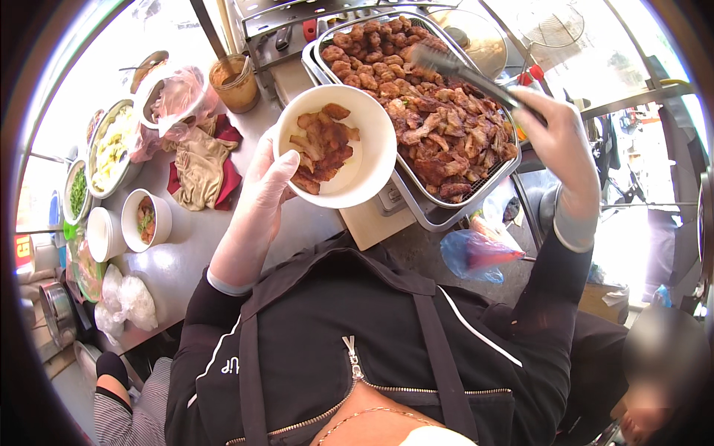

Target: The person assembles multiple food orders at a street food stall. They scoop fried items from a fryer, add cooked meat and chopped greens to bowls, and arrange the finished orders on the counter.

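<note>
In my gloved left hand (256, 197) is a white paper bowl (372, 163), tilted toward me, with the thumb over its rim. Several browned pieces of fried meat (325, 145) lie in the bowl. My gloved right hand (550, 130) is closed around metal tongs (476, 78), whose far end is blurred above the meat. Beneath the tongs stands a metal tray (416, 212) heaped with fried meat: rounder chunks (372, 56) at the far end, flatter strips (446, 134) nearer me. Whether the tongs' tips hold a piece I cannot tell.
Left on the steel counter (197, 260) are a second bowl with food (146, 221), stacked white bowls (104, 234), tan and red cloths (204, 163), a brown sauce container (236, 83) and a basin of pale chopped food (111, 149). Plastic bags (483, 253) lie right. Another person (654, 364) is at lower right.
</note>
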